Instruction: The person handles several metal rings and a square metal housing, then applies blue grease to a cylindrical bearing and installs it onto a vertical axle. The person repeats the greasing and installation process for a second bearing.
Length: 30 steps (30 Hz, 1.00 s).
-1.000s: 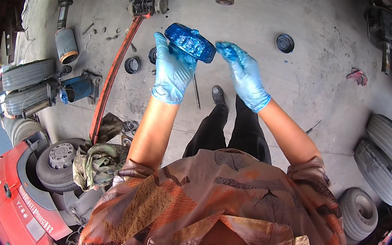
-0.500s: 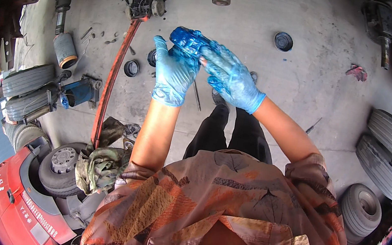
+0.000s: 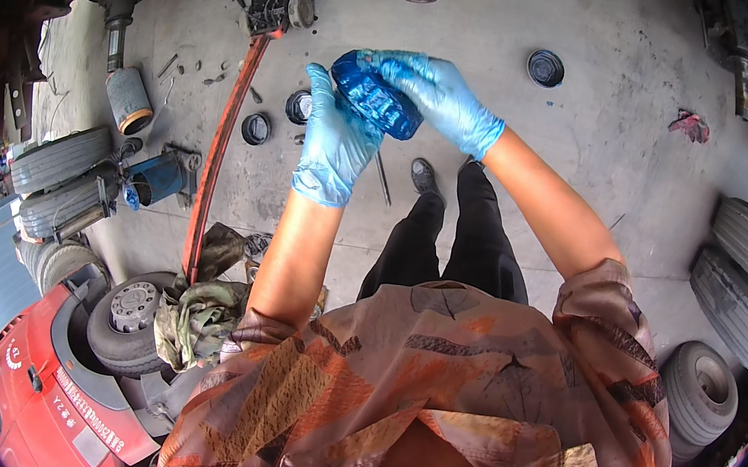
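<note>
Left grip [image 3: 338, 147]: I have it turned palm-up under the load, thumb raised at the left side; it bears the blue-coated round part, though its fingers are mostly hidden beneath.
Right grip [image 3: 437, 94]: fingers laid on the part's upper edge, touching; whether they clamp or merely rest, I cannot tell from here.
Blue-coated round part [image 3: 379, 98]: between my two hands, above the floor, tilted down toward the right, thick glossy blue smeared over the side I see.
Gloves [image 3: 476, 131]: thin, pale blue, with smears at the right fingertips.
Handling: I judge the part stiff and fairly heavy for its size, probably metal; the coating looks soft, greasy and very slippery, more likely to smear than to break.
Where to hold: I would keep a palm beneath and wrap fingers round the outer rim, since a fingertip pinch on the slick side could slide.
Black tubs: one [image 3: 298, 106] just left of the left hand in my view, another [image 3: 256, 128] beyond it, a third [image 3: 545, 67] well off to the right.
Floor [image 3: 590, 192]: grey and stained; a long red bar [image 3: 226, 146] crosses it at left.
Outer edge: stacked tyres [image 3: 738, 309] at right, a red vehicle [image 3: 37, 387] lower left.
</note>
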Available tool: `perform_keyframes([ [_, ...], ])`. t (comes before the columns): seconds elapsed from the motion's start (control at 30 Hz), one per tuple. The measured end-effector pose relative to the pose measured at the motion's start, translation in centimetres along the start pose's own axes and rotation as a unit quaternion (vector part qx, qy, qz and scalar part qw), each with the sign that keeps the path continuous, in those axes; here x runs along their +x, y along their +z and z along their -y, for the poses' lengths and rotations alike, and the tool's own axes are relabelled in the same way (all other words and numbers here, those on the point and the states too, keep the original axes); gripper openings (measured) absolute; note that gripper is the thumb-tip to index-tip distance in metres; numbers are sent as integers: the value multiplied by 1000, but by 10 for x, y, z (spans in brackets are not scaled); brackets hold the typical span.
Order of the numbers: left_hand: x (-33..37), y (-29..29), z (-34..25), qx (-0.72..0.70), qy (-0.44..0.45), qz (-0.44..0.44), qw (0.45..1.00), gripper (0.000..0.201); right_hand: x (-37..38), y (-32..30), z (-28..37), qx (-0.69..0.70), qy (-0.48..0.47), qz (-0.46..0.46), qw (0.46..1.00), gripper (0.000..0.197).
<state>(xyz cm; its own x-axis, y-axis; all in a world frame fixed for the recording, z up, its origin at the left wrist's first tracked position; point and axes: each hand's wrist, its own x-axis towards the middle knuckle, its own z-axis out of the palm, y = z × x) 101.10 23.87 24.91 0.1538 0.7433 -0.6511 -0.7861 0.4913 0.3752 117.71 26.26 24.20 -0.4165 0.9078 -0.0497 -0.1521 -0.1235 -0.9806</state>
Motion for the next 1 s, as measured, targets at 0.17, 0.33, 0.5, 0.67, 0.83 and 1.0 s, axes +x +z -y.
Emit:
perform_keyframes([
  [0.17,1,0,-8,-28,-14,-8,999,73,-34,-8,-13,-249,-195,6,949,33],
  [0.33,5,3,-17,-18,-8,-8,1000,83,-56,-7,-19,-390,-308,50,866,39],
  [0.5,5,-4,-20,13,-72,58,996,84,-15,-3,4,-465,-333,86,816,42],
  [0.67,-5,20,-4,72,-80,35,994,92,36,-18,-11,-402,-233,121,877,35],
  [0.83,-10,25,-2,105,-65,34,992,99,51,-47,-25,-145,139,100,974,54],
  [1.0,-5,19,-6,21,-32,39,998,98,18,-38,-52,97,285,24,953,58],
])
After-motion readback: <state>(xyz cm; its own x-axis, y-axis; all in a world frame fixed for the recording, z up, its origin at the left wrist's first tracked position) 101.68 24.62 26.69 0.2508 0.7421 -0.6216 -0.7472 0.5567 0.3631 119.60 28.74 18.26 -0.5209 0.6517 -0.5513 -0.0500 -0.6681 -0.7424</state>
